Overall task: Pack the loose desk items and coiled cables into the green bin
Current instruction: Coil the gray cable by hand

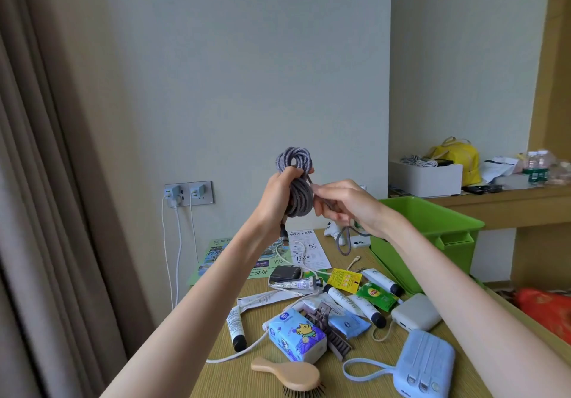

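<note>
Above the desk [216,366], left of centre, the left hand [279,199] had its grip wrapped around a coiled cable [296,181], fingers curled through the loops, so the bundle hung in the air and not yet in the green bin [448,217]. A metal plug [283,234] dangled below that hand. Just to the right, the right hand [343,203] had its grip closed in a pinch on the cable's loose tail, which drooped in a loop [344,240] under the wrist.

The cable looked braided, light and soft. It would probably flop and spring open if held loosely, so the safest hold was likely across the whole bundle at its waist, with the tail tucked in, not by a single strand or the plug. The bin stood open on the desk's far right corner, near the right forearm.

Little writing could be read. A white sheet [304,252] at the back of the desk bore handwritten figures, one of which looked like "1260". Nearer, a blue tissue pack [296,339] showed a cartoon bear, its lettering too small to tell. A yellow sachet [344,280] carried print too fine to read. Beside it, a green sachet [378,295] bore a yellow and red mark that looked like Lipton.
</note>
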A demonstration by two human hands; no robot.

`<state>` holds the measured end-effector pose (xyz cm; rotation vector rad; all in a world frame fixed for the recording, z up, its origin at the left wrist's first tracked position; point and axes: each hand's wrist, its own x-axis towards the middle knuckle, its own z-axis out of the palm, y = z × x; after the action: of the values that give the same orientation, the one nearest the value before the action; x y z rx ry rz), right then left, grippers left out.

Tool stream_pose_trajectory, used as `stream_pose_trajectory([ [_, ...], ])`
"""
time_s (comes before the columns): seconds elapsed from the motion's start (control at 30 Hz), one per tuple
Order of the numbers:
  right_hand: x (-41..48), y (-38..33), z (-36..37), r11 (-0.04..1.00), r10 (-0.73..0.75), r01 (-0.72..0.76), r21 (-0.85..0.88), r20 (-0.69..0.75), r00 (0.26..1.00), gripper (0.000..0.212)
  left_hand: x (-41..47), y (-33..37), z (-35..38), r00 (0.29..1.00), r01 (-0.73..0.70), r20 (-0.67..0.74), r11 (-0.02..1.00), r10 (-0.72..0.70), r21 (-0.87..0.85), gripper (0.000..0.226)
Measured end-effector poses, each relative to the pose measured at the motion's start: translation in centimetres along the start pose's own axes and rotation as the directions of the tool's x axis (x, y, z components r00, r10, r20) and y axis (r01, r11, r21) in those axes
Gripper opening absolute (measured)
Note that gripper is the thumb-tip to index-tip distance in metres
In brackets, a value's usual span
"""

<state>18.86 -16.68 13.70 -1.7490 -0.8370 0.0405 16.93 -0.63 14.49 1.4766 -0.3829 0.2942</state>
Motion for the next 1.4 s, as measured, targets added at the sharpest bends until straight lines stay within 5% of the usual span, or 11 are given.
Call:
stream_pose_trajectory([
  [0.1,-0.3,0.1,-0.9,0.999,0.006,-0.006,-0.053,0.002,1.0,0.033,0.7,0.0,-0.7,0.992,0.055,-0.096,0.975,-0.077,-0.214,0.028],
  [0.23,-0.5,0.2,-1.9,0.99,0.029,-0.032,-0.141,-0.019,0.999,0.026,0.8,0.2,-1.4,0.997,0.036,-0.039,0.882,-0.062,-0.47,0.023],
  [0.33,-0.5,0.3,-2.4,0.978,0.056,-0.062,-0.199,-0.038,0.998,0.022,0.5,0.3,-1.4,0.991,0.041,-0.084,0.845,-0.101,-0.533,0.02],
  [0.57,-0.1,-0.5,-2.7,0.953,-0.029,-0.009,-0.304,-0.118,0.993,0.017,0.3,0.8,-1.5,0.968,0.024,-0.217,0.913,-0.123,-0.408,0.021],
  [0.73,0.5,-1.4,-2.7,0.873,-0.2,0.011,-0.488,-0.336,0.92,0.034,0.6,2.1,-2.1,0.965,0.021,-0.247,0.968,-0.085,-0.25,0.022],
  [0.83,0.2,-2.2,-3.4,0.91,-0.24,0.069,-0.41,-0.38,0.893,0.036,0.9,2.7,-3.2,0.965,-0.031,-0.261,0.999,0.019,-0.042,0.022],
  [1.13,-0.3,-5.1,-2.8,0.933,-0.256,0.202,-0.296,-0.155,0.954,0.017,-0.3,2.4,-2.6,0.992,-0.126,0.033,0.933,0.122,0.338,0.03],
  [1.3,0.3,-6.2,-1.9,0.919,-0.298,0.248,-0.305,-0.128,0.946,0.017,-1.5,2.3,-1.1,0.964,-0.154,0.262,0.91,0.052,0.385,0.025],
  [1.4,0.8,-6.3,-1.4,0.903,-0.319,0.255,-0.347,-0.143,0.937,0.01,-1.7,2.0,-0.2,0.966,-0.123,0.259,0.87,-0.006,0.478,0.015],
])
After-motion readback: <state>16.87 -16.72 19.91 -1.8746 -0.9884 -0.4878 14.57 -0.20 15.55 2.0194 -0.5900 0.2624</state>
